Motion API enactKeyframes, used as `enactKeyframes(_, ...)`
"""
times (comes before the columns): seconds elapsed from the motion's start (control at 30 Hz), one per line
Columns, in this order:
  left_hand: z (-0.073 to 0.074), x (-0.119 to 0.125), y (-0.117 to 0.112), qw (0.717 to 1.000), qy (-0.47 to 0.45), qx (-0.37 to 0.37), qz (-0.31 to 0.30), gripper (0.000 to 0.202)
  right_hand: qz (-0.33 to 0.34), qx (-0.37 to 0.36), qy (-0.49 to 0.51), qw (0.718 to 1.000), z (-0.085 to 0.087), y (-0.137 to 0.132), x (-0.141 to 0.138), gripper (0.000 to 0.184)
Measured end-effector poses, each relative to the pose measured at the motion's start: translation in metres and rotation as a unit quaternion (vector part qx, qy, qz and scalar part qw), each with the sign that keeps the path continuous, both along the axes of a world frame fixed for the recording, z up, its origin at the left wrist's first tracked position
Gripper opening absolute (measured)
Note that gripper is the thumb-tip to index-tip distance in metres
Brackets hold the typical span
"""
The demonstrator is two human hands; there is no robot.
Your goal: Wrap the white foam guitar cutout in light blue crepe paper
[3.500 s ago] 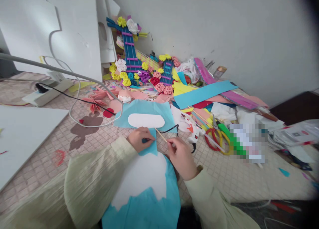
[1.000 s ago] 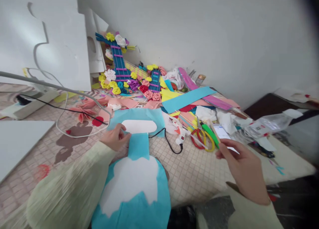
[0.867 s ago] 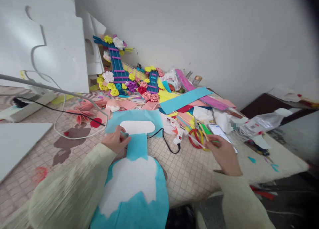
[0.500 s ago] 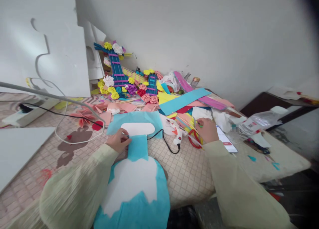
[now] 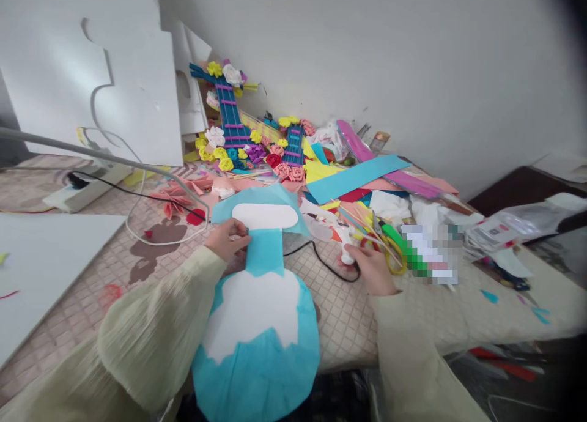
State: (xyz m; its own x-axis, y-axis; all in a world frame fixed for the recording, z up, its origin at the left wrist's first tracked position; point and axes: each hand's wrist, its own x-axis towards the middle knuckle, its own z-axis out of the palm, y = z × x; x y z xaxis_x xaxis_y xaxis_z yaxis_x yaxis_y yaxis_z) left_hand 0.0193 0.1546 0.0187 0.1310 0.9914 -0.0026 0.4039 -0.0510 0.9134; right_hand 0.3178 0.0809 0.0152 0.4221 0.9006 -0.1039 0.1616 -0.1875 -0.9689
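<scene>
A vase-shaped white foam cutout partly covered with blue paper (image 5: 257,324) lies in front of me, its blue neck (image 5: 265,251) running up to a white oval top (image 5: 265,216). My left hand (image 5: 226,238) is closed, pinching the left edge of the neck. My right hand (image 5: 370,268) is wrapped round the handle of the white glue gun (image 5: 345,246), which rests on the tiled mat with its black cord (image 5: 321,260) trailing left.
Red and yellow scissors (image 5: 389,251), a green tool, wooden sticks and paper scraps lie right of the gun. Paper roses and blue ladder pieces (image 5: 229,113) pile at the wall. White foam boards (image 5: 92,67) stand at the left, with a power strip (image 5: 82,186) and cables.
My right hand put the wooden stick down among the clutter at the right, then came back left and closed on the glue gun. My left hand stayed on the neck.
</scene>
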Motion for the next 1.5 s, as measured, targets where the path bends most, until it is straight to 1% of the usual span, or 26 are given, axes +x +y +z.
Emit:
enactKeyframes(0.07,0.005,0.0,-0.001,1.0,-0.005,-0.006,0.002,0.029,-0.026,0.048,0.064,0.996,0.003,-0.005,-0.002,0.019)
enactKeyframes(0.13,0.005,-0.001,-0.002,1.0,0.006,-0.003,0.011,0.029,-0.039,0.093,0.116,0.988,0.01,-0.011,-0.006,0.024)
enactKeyframes(0.2,0.003,-0.002,-0.001,0.999,0.038,0.014,0.023,0.025,-0.04,0.131,0.157,0.978,0.019,-0.015,-0.011,0.026)
enactKeyframes(0.3,-0.001,-0.005,0.002,0.992,0.112,0.056,0.031,0.017,-0.03,0.173,0.206,0.963,0.036,-0.013,-0.014,0.027)
enactKeyframes(0.4,-0.004,-0.008,0.003,0.977,0.191,0.095,0.017,0.012,0.011,0.211,0.261,0.942,0.054,-0.004,-0.011,0.033)
enactKeyframes(0.47,-0.004,-0.008,0.003,0.965,0.233,0.123,0.004,0.01,0.05,0.237,0.282,0.929,0.064,0.005,-0.007,0.028)
enactKeyframes(0.53,-0.005,-0.005,0.003,0.952,0.258,0.161,-0.028,0.011,0.085,0.267,0.264,0.923,0.071,0.017,-0.005,0.017)
enactKeyframes(0.6,-0.007,-0.001,0.003,0.939,0.27,0.199,-0.078,0.012,0.114,0.285,0.221,0.926,0.075,0.029,-0.006,0.012)
enactKeyframes(0.7,-0.009,0.006,0.0,0.918,0.287,0.239,-0.135,0.016,0.151,0.286,0.187,0.928,0.071,0.048,-0.01,0.011)
enactKeyframes(0.8,-0.01,0.013,-0.005,0.902,0.3,0.265,-0.162,0.018,0.17,0.28,0.195,0.924,0.058,0.061,-0.011,0.012)
enactKeyframes(0.87,-0.009,0.017,-0.009,0.892,0.301,0.279,-0.19,0.018,0.177,0.272,0.201,0.924,0.049,0.063,-0.007,0.015)
enactKeyframes(0.93,-0.009,0.02,-0.013,0.882,0.284,0.296,-0.232,0.018,0.178,0.266,0.205,0.925,0.044,0.061,0.001,0.017)
enactKeyframes(1.0,-0.009,0.022,-0.016,0.879,0.247,0.303,-0.273,0.02,0.172,0.266,0.209,0.925,0.043,0.058,0.01,0.018)
enactKeyframes(1.07,-0.008,0.022,-0.018,0.884,0.211,0.292,-0.298,0.024,0.162,0.27,0.211,0.925,0.045,0.055,0.017,0.017)
enactKeyframes(1.13,-0.007,0.023,-0.019,0.891,0.197,0.272,-0.305,0.032,0.159,0.277,0.211,0.924,0.047,0.054,0.021,0.017)
enactKeyframes(1.2,-0.006,0.024,-0.02,0.896,0.201,0.259,-0.299,0.034,0.167,0.28,0.21,0.922,0.048,0.053,0.021,0.017)
enactKeyframes(1.37,-0.005,0.027,-0.021,0.899,0.225,0.252,-0.279,0.024,0.182,0.268,0.184,0.928,0.049,0.051,0.017,0.017)
enactKeyframes(1.5,0.0,0.021,-0.018,0.893,0.197,0.252,-0.317,0.021,0.191,0.279,0.177,0.924,0.049,0.05,0.018,0.018)
